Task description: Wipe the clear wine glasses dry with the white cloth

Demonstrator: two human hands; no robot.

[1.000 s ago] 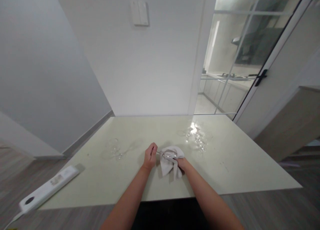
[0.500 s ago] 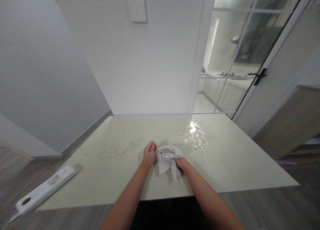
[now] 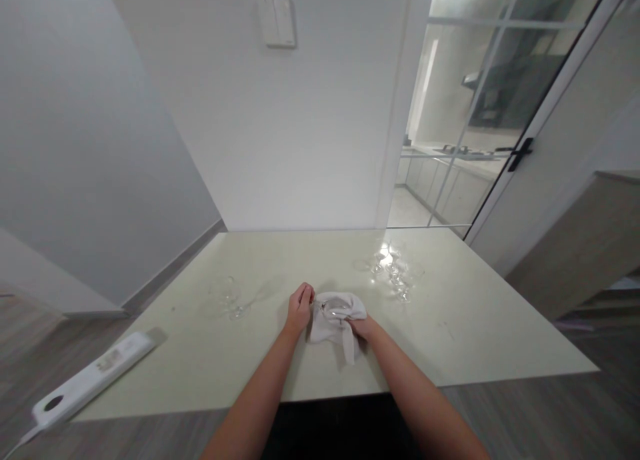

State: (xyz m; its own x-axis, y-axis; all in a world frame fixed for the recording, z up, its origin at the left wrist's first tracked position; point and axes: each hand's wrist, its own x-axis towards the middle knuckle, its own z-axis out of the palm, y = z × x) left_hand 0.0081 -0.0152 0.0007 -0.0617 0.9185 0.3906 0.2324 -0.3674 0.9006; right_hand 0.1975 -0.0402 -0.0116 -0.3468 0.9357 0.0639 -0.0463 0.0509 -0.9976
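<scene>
A clear wine glass [image 3: 336, 309] lies on its side in front of me, half covered by a white cloth [image 3: 330, 332]. My left hand [image 3: 299, 307] is closed at the narrow end of the glass, which its fingers mostly hide. On the other side, my right hand [image 3: 361, 327] is closed on the cloth around the bowl; its fingertips are under the fabric. One end of the cloth hangs towards the table's near edge.
Another clear stemmed glass [image 3: 235, 307] is on the pale table [image 3: 200, 360] at the left. Several clear glasses [image 3: 395, 273] cluster at the back right. A white power strip [image 3: 95, 379] with a cable juts over the left front corner. A wall borders the far edge.
The cloth's lower left part has shifted and folded up a little under the glass. Both hands keep nearly the same place.
</scene>
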